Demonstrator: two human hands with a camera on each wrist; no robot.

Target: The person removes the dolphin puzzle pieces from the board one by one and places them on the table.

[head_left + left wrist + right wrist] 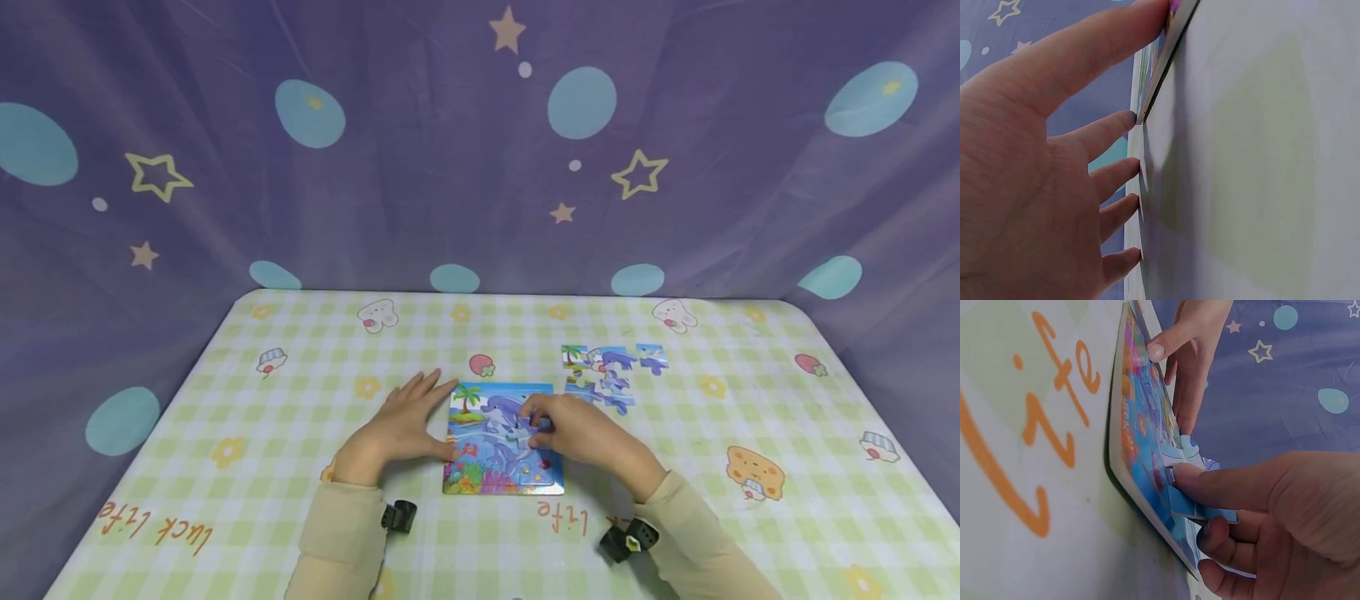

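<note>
A square dolphin jigsaw puzzle (476,479) lies on the table, with a palm tree at its upper left. My left hand (405,421) is spread along its left side, thumb on the board's edge and index fingertip at the upper left corner. Over the right part of the picture, my right hand (581,429) pinches a puzzle piece (1182,505) between thumb and fingers. That piece is blue, tilted close over the board, and partly hidden by the thumb.
Several loose puzzle pieces (615,361) lie behind the board, beyond my right hand. One piece (652,358) sits slightly apart to their right. The checked tablecloth (300,417) runs back to a purple curtain (450,167).
</note>
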